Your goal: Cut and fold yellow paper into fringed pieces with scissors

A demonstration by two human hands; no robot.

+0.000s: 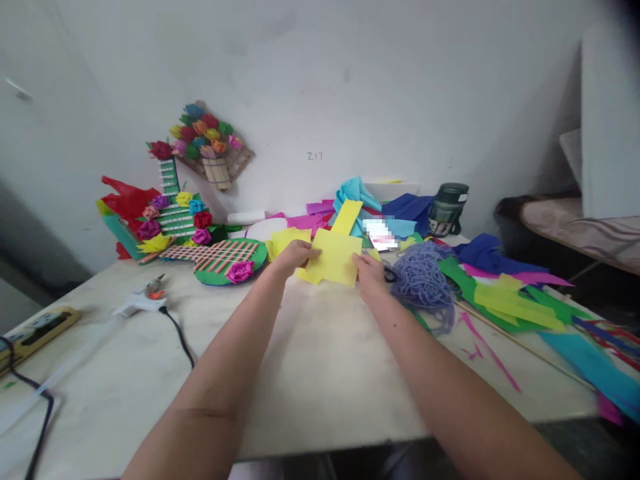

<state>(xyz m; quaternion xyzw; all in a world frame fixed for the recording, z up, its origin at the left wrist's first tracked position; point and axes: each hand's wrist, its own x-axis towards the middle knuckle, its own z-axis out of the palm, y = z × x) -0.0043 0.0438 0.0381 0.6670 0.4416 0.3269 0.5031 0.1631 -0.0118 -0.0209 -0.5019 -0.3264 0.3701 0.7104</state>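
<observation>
A flat, roughly square yellow sheet [336,257] is held up between my two hands over the middle of the table. My left hand [299,255] pinches its left edge, and my right hand [369,272] pinches its right edge. Behind it lie more yellow pieces [290,236] and a yellow strip [347,217] that slants up to the right. Just right of my right hand sits a tangled heap of purple yarn [424,280], with a dark scissor handle [389,274] beside it.
Flower-trimmed green craft pieces [230,261] stand and lie at the left. A glue gun [143,301] and power strip [43,333] are nearer. Coloured paper [520,303] and a stick [530,345] lie right. A dark bottle [447,210] stands behind.
</observation>
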